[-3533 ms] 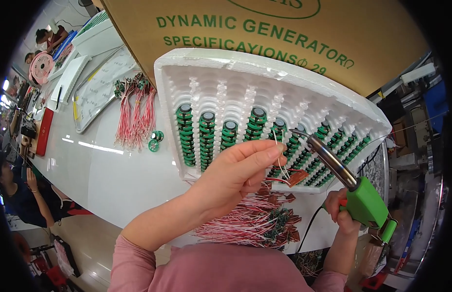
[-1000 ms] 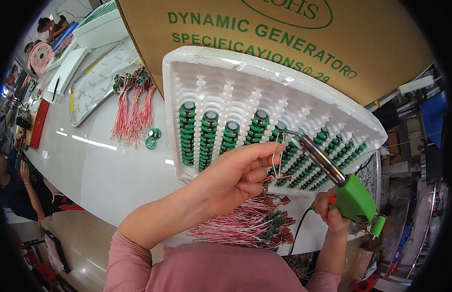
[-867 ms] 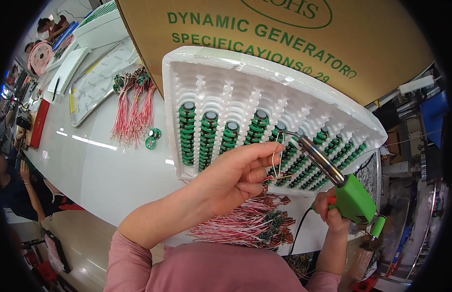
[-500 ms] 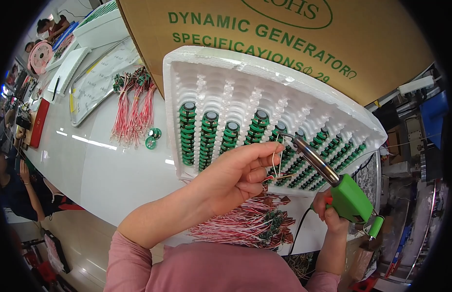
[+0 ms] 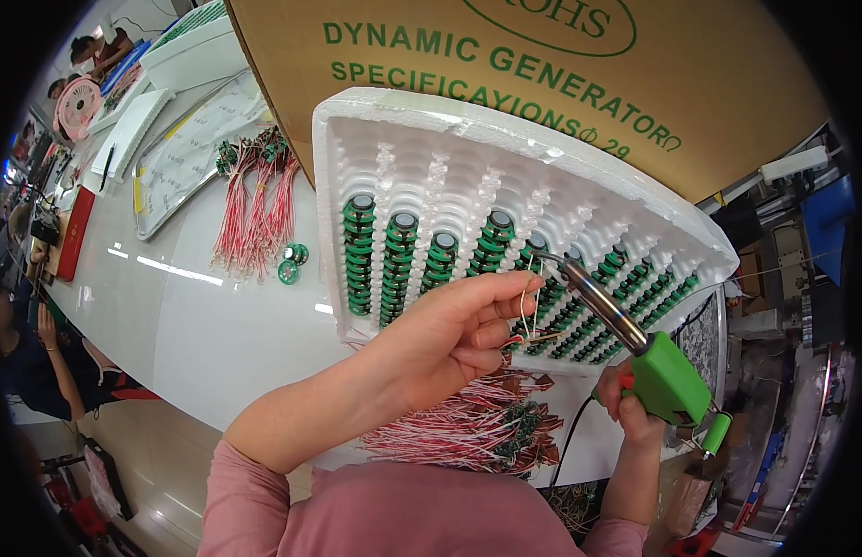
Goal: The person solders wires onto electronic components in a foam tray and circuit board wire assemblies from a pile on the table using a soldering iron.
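Between its fingertips my left hand [image 5: 468,327] pinches thin wires [image 5: 530,311], over the white foam tray [image 5: 408,116]. My right hand [image 5: 628,401] grips a green soldering gun [image 5: 670,376] by its handle, and its metal barrel points up and left. The bent tip reaches the upper ends of the wires, near one of the tray's parts; whether it touches them I cannot tell. Rows of round green-edged speakers [image 5: 399,265] stand stacked on edge in the tray. Below my left hand lies a heap of red and white wires with small circuit boards [image 5: 449,432].
Behind the tray stands a large cardboard box [image 5: 375,65]. Left of it are a bundle of red wires [image 5: 259,213] and a few loose round parts [image 5: 289,269] on the white table [image 5: 189,306]. A black cord [image 5: 568,446] hangs near my right hand. Other people sit farther left.
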Motion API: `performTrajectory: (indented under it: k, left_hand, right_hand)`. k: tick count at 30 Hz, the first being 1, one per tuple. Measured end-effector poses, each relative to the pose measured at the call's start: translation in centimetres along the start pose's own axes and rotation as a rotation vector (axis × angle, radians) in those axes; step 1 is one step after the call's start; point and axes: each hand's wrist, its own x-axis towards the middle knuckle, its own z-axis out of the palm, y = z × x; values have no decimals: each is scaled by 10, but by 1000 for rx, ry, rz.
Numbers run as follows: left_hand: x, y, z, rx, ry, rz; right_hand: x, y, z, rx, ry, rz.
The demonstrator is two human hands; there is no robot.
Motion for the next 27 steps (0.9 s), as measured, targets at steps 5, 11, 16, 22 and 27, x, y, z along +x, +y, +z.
performTrajectory:
  k: [5,11,16,22,27]
  left_hand:
    - [-1,0,0,0,-10,1]
    - [-1,0,0,-3,-5,-1]
    - [0,0,-1,4,4,2]
    - [0,-1,-1,-4,1,6]
    - [0,0,-1,-13,-6,0]
  right_hand:
    - [-9,15,-10,-241,116,-83]
    - [-2,8,-2,-67,-63,-105]
    - [6,-10,10,48,-18,59]
    - [7,-8,12,49,10,60]
    - [8,-4,9,38,-51,3]
